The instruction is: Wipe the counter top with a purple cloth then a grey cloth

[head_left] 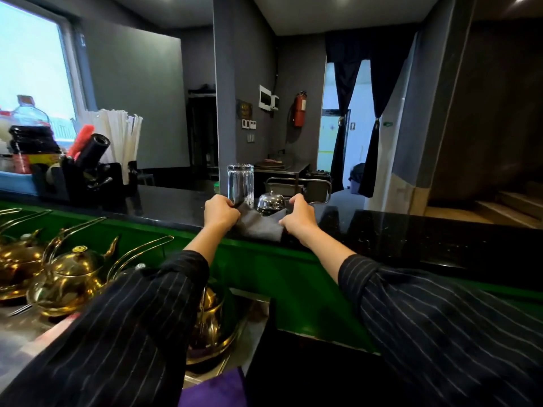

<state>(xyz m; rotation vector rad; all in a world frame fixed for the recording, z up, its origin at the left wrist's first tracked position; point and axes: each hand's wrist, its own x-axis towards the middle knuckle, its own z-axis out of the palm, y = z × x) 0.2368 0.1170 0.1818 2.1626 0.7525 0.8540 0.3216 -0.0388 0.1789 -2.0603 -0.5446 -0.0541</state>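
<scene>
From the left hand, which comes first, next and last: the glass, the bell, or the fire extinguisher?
1. Glass: right beside the left hand, just behind its fingers.
2. Bell: farther right, on the counter.
3. Fire extinguisher: far back, on the wall.

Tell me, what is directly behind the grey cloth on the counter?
Behind the grey cloth stand a clear glass and a silver bell. The bell's base is covered by the cloth.

No text can be read clearly here. The labels on the bottle (29, 114) and the fire extinguisher (299, 108) are too blurred.
</scene>
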